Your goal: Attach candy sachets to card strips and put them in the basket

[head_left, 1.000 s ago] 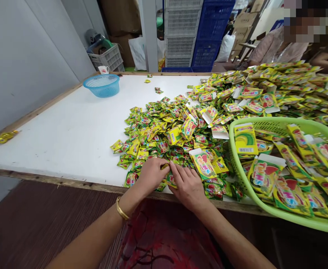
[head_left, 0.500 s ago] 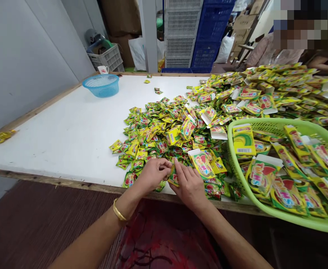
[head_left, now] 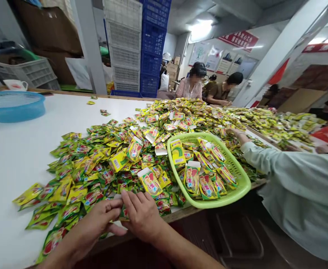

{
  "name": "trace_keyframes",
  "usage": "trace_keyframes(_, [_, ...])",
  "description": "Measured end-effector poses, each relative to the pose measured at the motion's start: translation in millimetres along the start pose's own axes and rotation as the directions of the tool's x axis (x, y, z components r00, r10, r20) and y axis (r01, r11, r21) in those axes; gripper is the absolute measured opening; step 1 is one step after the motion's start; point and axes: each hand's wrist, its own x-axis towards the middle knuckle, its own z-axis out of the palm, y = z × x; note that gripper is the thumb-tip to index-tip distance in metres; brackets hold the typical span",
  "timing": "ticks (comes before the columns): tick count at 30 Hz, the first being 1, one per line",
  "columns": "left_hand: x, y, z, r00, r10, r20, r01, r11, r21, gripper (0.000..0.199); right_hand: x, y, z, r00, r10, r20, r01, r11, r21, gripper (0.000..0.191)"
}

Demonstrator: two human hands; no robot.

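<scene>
A small yellow-green candy box (head_left: 124, 213) is held between my two hands near the table's front edge, mostly hidden by fingers. My right hand (head_left: 144, 217) wraps around it from the right. Curled fingers of my left hand (head_left: 105, 216) touch its left end, where a pale flap shows, with the thumb lower down. Beyond my hands spreads a pile of candy packets (head_left: 93, 164) in green and yellow. Just past my right hand lies another candy box (head_left: 150, 182) with its white flap raised. A green basket (head_left: 222, 201) holding several such boxes stands to the right.
A blue basket (head_left: 15, 108) and a white mug (head_left: 15, 85) are at the far left. More boxes (head_left: 180, 108) are heaped behind. On the right, a co-worker's sleeve (head_left: 287, 168) reaches over the table. Other people sit farther back, near stacked crates (head_left: 126, 48).
My view has swung right, bringing the co-worker's arm and more of the room into sight. The box stays between my hands, and my left thumb now sits farther from its fingers.
</scene>
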Motion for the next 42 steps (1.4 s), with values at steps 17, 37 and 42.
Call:
trace_keyframes(17, [9.8, -11.5, -49.8, 0.755, 0.529, -0.387, -0.091, 0.669, 0.737, 0.024, 34.4, 127.3, -80.1, 0.879, 0.406, -0.251, -0.470, 0.829, -0.303, 0.048])
trace_keyframes(37, [23.3, -35.9, -48.8, 0.908, 0.418, -0.025, 0.000, 0.058, 0.998, 0.025, 15.8, 44.5, 4.5, 0.919, 0.374, 0.123, -0.392, 0.899, 0.195, 0.060])
trace_keyframes(42, [23.4, -28.7, -36.8, 0.887, 0.460, 0.044, -0.115, 0.127, 0.985, 0.020, 14.1, 29.6, 12.3, 0.941, 0.313, 0.129, -0.336, 0.910, 0.242, 0.060])
